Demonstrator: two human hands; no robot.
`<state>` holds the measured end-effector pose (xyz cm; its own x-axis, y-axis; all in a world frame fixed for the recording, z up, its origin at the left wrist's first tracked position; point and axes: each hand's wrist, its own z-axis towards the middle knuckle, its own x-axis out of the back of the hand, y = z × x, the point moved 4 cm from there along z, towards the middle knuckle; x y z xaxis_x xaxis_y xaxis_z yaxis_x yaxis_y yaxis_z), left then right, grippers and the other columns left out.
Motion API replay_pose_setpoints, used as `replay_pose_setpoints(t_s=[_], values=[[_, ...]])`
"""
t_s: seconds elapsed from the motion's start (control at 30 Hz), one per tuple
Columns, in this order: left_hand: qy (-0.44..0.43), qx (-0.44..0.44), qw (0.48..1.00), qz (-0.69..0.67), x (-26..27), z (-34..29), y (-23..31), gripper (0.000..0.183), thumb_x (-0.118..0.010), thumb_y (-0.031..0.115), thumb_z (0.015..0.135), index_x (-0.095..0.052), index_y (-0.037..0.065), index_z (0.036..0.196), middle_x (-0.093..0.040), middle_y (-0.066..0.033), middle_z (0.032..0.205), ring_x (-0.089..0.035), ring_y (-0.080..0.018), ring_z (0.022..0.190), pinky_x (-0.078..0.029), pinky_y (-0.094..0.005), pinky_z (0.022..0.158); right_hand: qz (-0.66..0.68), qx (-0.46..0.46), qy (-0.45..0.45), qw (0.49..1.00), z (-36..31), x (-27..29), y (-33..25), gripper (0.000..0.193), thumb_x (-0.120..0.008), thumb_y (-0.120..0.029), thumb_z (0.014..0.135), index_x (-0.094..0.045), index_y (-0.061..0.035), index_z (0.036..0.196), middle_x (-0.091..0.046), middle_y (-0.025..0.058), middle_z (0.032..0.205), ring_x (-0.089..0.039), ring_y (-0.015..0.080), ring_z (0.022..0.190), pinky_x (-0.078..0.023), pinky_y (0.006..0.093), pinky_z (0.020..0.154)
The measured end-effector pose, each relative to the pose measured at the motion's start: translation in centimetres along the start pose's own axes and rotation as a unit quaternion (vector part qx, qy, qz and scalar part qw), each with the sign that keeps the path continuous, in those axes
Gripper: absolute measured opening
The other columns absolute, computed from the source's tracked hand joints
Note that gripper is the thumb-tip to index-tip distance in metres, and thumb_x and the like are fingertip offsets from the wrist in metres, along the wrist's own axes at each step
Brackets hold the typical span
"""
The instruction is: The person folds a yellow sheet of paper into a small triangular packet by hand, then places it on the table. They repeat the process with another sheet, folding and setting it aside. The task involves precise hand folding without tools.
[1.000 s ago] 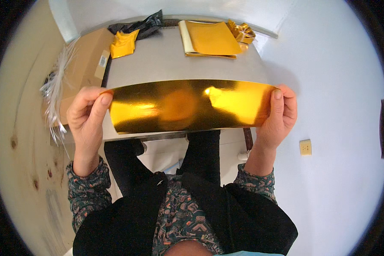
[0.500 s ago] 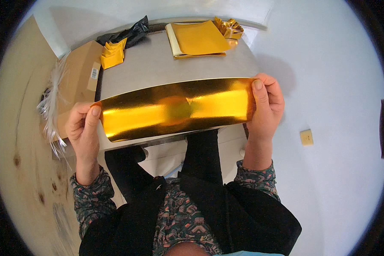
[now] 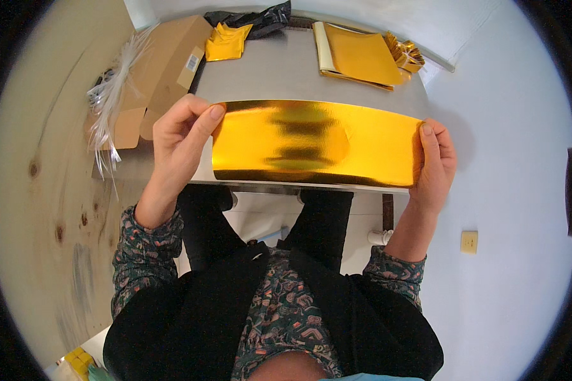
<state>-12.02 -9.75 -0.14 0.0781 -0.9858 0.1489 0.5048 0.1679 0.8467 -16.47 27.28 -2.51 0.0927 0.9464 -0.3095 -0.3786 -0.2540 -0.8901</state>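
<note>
A long strip of shiny gold foil paper [image 3: 318, 141] is stretched between my two hands, over the near part of the table. My left hand [image 3: 183, 134] pinches its left end at the upper corner, thumb on top. At the other end, my right hand [image 3: 436, 152] grips the right edge, thumb on top and fingers behind. The strip bows slightly, and its face reflects dark bands near the middle. What my fingers do behind the foil is hidden.
On the grey table [image 3: 260, 76] lie folded gold pieces [image 3: 227, 43], a black plastic bag [image 3: 267, 19], a stack of gold sheets [image 3: 356, 54] and a pleated gold bundle [image 3: 407, 54]. A cardboard box [image 3: 162, 60] with clear plastic strands [image 3: 111, 101] stands left. A wall [image 3: 515, 159] rises right.
The view has shifted, so the table's things appear farther right. The strip's left end has risen relative to its right, and its reflections have changed. Both hands still hold it.
</note>
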Motion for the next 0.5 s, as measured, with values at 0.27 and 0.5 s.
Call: replay_pose_setpoints(t_s=[0.27,0.5], values=[[-0.092,0.194,0.966,0.144,-0.2,2.4,-8.6,0.027,-0.063,0.023,0.1,-0.066,0.0,0.087,-0.068,-0.002,0.076,-0.061,-0.0084,0.07,-0.049,-0.0251,0.065,-0.176,-0.131,-0.089,0.972,4.3,1.1,9.4,0.018,-0.067,-0.019,0.099,-0.071,-0.0008,0.102,-0.067,-0.0005,0.089,-0.059,0.0067,0.079,-0.048,0.0227,0.071],[-0.177,0.177,0.892,0.377,-1.4,3.7,-13.2,0.026,-0.061,0.029,0.096,-0.066,0.006,0.085,-0.073,-0.009,0.081,-0.069,-0.0245,0.073,-0.053,-0.0361,0.067,-0.362,-0.125,-0.122,0.916,5.4,2.0,15.0,0.019,-0.065,-0.018,0.1,-0.07,0.0,0.096,-0.066,-0.0018,0.082,-0.057,0.0066,0.072,-0.047,0.024,0.065]])
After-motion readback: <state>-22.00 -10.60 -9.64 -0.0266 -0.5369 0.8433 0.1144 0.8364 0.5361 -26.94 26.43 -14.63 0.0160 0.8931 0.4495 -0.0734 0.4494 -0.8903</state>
